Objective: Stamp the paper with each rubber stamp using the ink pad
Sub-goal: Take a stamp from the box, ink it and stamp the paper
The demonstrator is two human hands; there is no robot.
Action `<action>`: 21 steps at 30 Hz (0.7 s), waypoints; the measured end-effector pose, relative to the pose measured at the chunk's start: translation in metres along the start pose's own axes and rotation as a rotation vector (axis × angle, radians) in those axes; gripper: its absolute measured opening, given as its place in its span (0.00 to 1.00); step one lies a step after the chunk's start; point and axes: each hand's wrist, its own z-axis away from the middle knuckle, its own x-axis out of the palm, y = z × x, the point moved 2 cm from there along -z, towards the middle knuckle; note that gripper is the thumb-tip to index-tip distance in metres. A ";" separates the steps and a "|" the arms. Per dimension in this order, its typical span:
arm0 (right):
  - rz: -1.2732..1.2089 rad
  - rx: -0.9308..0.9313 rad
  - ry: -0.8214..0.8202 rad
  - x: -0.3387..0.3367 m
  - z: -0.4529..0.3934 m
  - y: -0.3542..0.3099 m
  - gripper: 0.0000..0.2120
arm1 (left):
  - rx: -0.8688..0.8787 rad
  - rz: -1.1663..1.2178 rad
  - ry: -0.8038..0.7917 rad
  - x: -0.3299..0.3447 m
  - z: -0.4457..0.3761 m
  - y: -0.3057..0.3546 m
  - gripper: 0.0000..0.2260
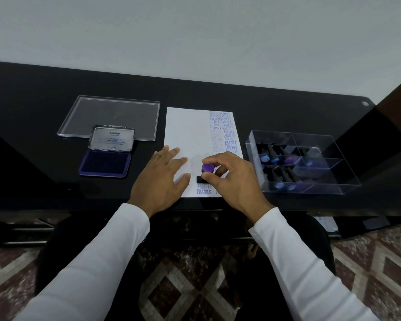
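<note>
Right hand (229, 179) pinching purple-capped rubber stamp (206, 169) by knob; light, rigid. Left hand (162, 179) spreading flat, pinning thin, slippery paper (185, 126).

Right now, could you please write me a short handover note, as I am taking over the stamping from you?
Left hand: open, flat on the paper, holding it steady.
Right hand: pinches the purple-capped stamp, whose base is down on the paper near its front edge.
Ink pad: open, left of the paper, in front of the clear lid.
Box: right of the paper, with the other stamps inside.
Done: prints down the paper's right side (SAMPLE, AIR MAIL, FRAGILE and others), plus SAMPLE and FRAGILE at the front.
Left: lift this stamp and return it to the box. Which stamps remain unused I cannot tell.
</note>
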 end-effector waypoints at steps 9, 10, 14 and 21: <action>-0.247 0.128 0.229 -0.008 0.001 0.010 0.11 | 0.011 0.011 0.008 0.000 0.001 -0.001 0.23; -0.316 0.176 0.277 -0.009 0.002 0.012 0.10 | 0.010 0.012 0.007 0.000 0.001 -0.001 0.23; -0.562 0.327 0.427 -0.014 0.004 0.014 0.08 | -0.010 0.012 0.001 -0.001 0.001 0.001 0.23; -0.688 0.428 0.529 -0.010 0.004 0.017 0.08 | -0.014 0.010 -0.003 -0.001 0.001 0.001 0.23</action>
